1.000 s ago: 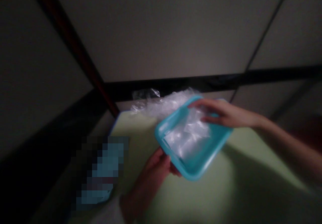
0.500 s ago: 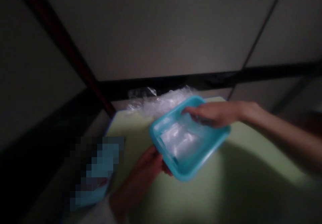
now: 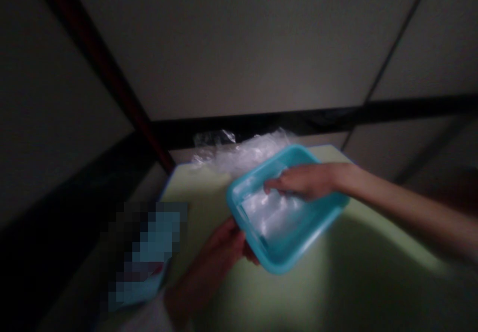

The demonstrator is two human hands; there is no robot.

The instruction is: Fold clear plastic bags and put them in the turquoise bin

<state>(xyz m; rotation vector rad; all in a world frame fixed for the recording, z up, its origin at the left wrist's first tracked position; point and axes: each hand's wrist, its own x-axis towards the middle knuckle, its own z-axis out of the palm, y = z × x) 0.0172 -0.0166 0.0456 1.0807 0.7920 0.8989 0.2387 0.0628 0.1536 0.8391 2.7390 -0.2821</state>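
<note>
A turquoise rectangular tray (image 3: 306, 255) is held tilted above the table. My left hand (image 3: 233, 240) grips its near left side, with the fingers partly hidden underneath. Shiny clear plastic, which looks like a bag (image 3: 267, 215), lies on the tray's floor; whether anything is inside it is too blurred to tell. From the right, my right hand (image 3: 308, 180) reaches over the far rim into the tray. Its fingers are bent down and closed on the plastic, one fingertip showing at the front.
Crumpled clear plastic wrap (image 3: 250, 153) lies at the back edge of the pale green table (image 3: 194, 187), against the wall panels (image 3: 254, 48). A pixelated light-blue item (image 3: 155, 242) is at the left edge. The light is dim.
My right hand has moved slightly down and left, deeper into the tray. The tray, with my left hand on it, appears a little further right and lower.
</note>
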